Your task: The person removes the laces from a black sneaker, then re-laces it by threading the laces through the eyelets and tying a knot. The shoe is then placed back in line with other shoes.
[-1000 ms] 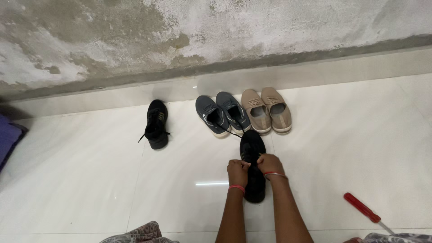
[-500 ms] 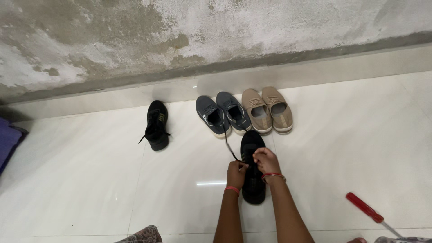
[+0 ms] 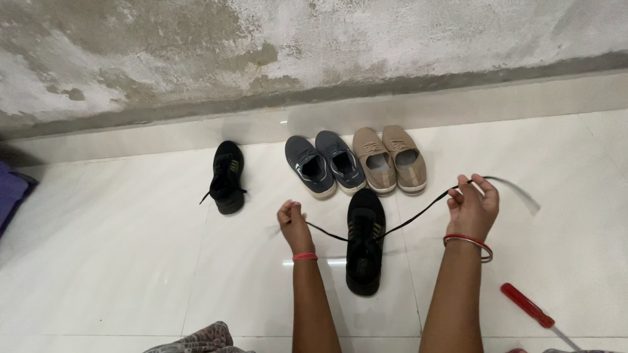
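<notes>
Left hand (image 3: 292,218) & right hand (image 3: 472,203) each pinch an end of black shoelace (image 3: 418,214), pulled wide across black mesh sneaker (image 3: 365,238) at frame centre. Step: tensioning lace, prob. Next needs ends crossed.

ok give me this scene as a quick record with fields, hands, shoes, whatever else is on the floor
left hand: fist closed on one end of the black lace
right hand: pinches the other end, pulled out wide
black shoe: between the hands, lace runs through it
other black shoe: alone, to the left
grey pair: by the wall
beige pair: beside the grey pair
red-handled screwdriver: on the floor, lower right
</notes>
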